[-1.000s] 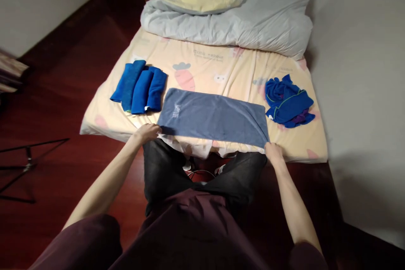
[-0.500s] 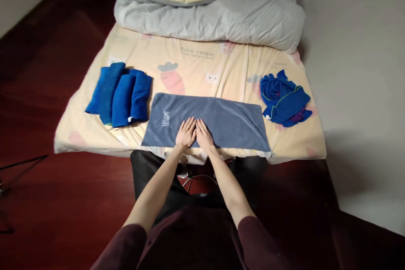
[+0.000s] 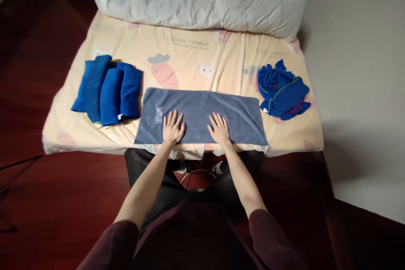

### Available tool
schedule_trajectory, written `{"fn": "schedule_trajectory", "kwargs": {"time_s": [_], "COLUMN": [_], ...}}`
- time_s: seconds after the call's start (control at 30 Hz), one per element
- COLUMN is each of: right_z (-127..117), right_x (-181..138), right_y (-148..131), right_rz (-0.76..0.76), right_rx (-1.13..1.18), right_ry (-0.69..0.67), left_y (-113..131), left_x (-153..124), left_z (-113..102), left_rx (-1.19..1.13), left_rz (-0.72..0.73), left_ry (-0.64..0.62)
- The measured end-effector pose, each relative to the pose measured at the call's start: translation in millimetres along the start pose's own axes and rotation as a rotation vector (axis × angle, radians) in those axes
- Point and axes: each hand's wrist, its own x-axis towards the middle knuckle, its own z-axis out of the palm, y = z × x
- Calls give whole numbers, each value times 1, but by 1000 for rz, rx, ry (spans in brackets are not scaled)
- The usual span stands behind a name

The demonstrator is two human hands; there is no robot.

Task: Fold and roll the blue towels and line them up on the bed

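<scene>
A grey-blue towel (image 3: 202, 109) lies folded into a long strip along the near edge of the mattress (image 3: 202, 59). My left hand (image 3: 172, 127) rests flat on its left half, fingers spread, beside small white lettering. My right hand (image 3: 219, 128) lies flat on the towel right of centre, fingers also stretched out. Neither hand holds anything.
Three rolled bright blue towels (image 3: 107, 88) lie side by side left of the strip. A crumpled blue cloth heap (image 3: 281, 93) sits at the right. A bunched grey duvet (image 3: 202, 0) covers the far end. Dark red floor lies to the left, a pale wall to the right.
My hands left the towel's near corners, met at its middle, and have now slid apart across it. The view has tilted down slightly.
</scene>
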Motion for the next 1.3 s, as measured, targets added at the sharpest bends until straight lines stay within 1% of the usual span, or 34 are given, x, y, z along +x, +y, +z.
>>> {"fn": "schedule_trajectory", "kwargs": {"time_s": [0.17,0.27,0.33,0.43,0.57,0.73,0.83,0.9,0.93,1.0,1.03,1.07,1.13,1.23,1.3], "right_z": [-26,-39,-46,-57,-65,-69,-78,-89,-96,-109,-115,-119,-126,-130,-131], "right_x": [-19,-30,-37,-46,-51,-53,-44,-27,-15,13,28,42,65,88,96], "right_y": [62,95,115,140,158,163,177,191,200,218,226,235,249,267,275], "right_rz": [111,186,216,259,339,309,291,272,252,217,207,202,207,217,216], "right_rx": [-86,-132,-166,-220,-263,-260,-198,-146,-131,-121,-121,-124,-132,-141,-145], "right_ry": [29,49,53,60,86,91,102,157,190,234,236,218,127,-20,-47], "left_y": [-41,-62,-71,-76,-75,-76,-83,-90,-94,-103,-108,-113,-125,-145,-160], "left_x": [-8,-12,-14,-14,-13,-14,-5,12,25,58,76,95,131,170,186], "left_z": [-23,-36,-41,-44,-45,-46,-54,-63,-69,-79,-83,-87,-92,-95,-94], "left_rx": [26,31,39,55,48,28,27,35,40,43,38,35,47,90,100], "left_rz": [-126,-171,-181,-186,-189,-190,-154,-129,-129,-91,-57,-28,-1,34,68], "left_ry": [20,23,20,15,16,6,-3,-4,16,16,7,-2,-30,-188,-284]}}
